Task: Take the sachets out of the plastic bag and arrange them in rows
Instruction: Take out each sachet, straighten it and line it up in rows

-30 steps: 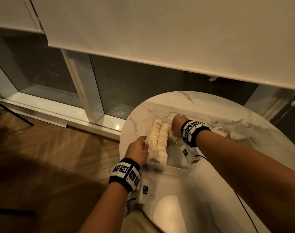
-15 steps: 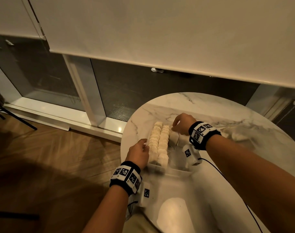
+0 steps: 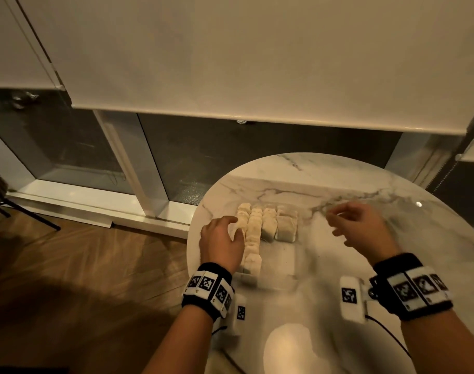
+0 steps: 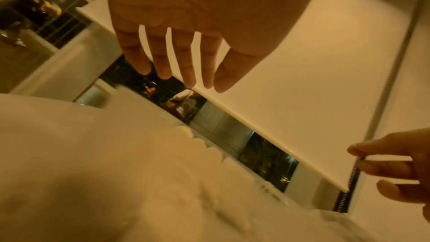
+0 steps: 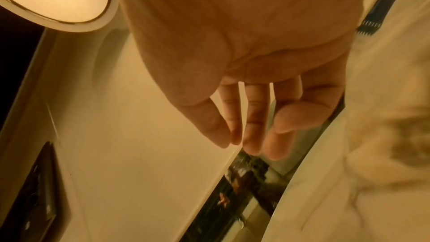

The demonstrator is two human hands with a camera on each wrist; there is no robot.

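Pale sachets [image 3: 262, 228] lie in several side-by-side rows on the round marble table [image 3: 324, 184]; the two left rows are long, the two right rows short. My left hand [image 3: 223, 237] rests against the leftmost row with straight fingers [image 4: 177, 62], holding nothing; the sachets [image 4: 197, 154] show as a blur beneath it. To the right of the rows my right hand [image 3: 357, 228] hovers above the table, its fingers [image 5: 251, 126] relaxed and empty. The plastic bag cannot be made out in the blur at the right.
A faint clear edge [image 3: 268, 276] runs along the near end of the rows. The table's left rim [image 3: 192, 238] drops to a wooden floor [image 3: 95, 265]. A window with a lowered blind [image 3: 257, 63] stands behind. A lamp's reflection [image 3: 287, 346] glows near me.
My right hand has left the far end of the rows and swung right, away from the sachets. Two short right-hand rows are now uncovered. My left hand stays at the left row.
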